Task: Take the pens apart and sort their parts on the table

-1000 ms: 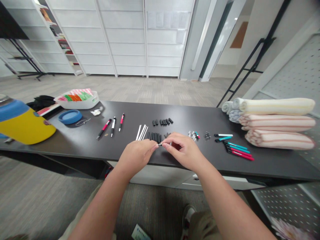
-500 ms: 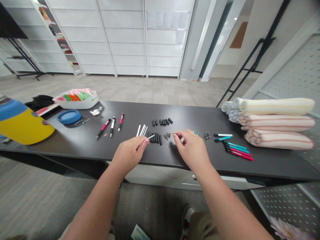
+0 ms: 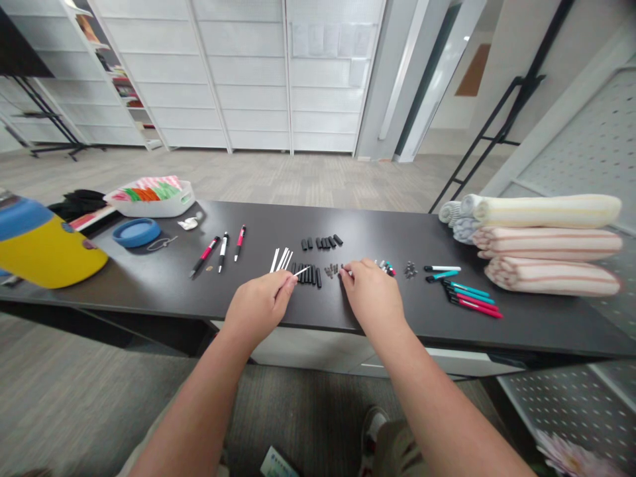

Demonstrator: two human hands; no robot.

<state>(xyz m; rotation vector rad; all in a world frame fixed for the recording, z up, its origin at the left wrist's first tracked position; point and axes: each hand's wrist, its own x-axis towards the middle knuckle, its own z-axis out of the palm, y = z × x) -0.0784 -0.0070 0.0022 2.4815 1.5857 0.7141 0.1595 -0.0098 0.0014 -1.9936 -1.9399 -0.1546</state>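
My left hand [image 3: 263,303] is closed in a pinch on a thin white pen refill [image 3: 299,271] that points up and right. My right hand [image 3: 370,291] reaches down to the black table [image 3: 163,278], its fingertips pressed together at a small cluster of tiny dark parts [image 3: 332,269]; what they pinch is too small to name. Between my hands lies a row of black pen tubes [image 3: 307,273]. More white refills [image 3: 281,260] lie behind my left hand, and short black caps [image 3: 322,242] lie farther back.
Three assembled pens [image 3: 222,251] lie at the left, teal and pink pen barrels [image 3: 472,298] at the right. Folded towels [image 3: 546,242] are stacked at the far right. A white basket [image 3: 152,197], a blue dish [image 3: 136,232] and a yellow and blue object [image 3: 40,248] stand left.
My hands were joined together over the refill a second ago. They have parted: the left keeps the refill, the right moved out to the small parts on the table.
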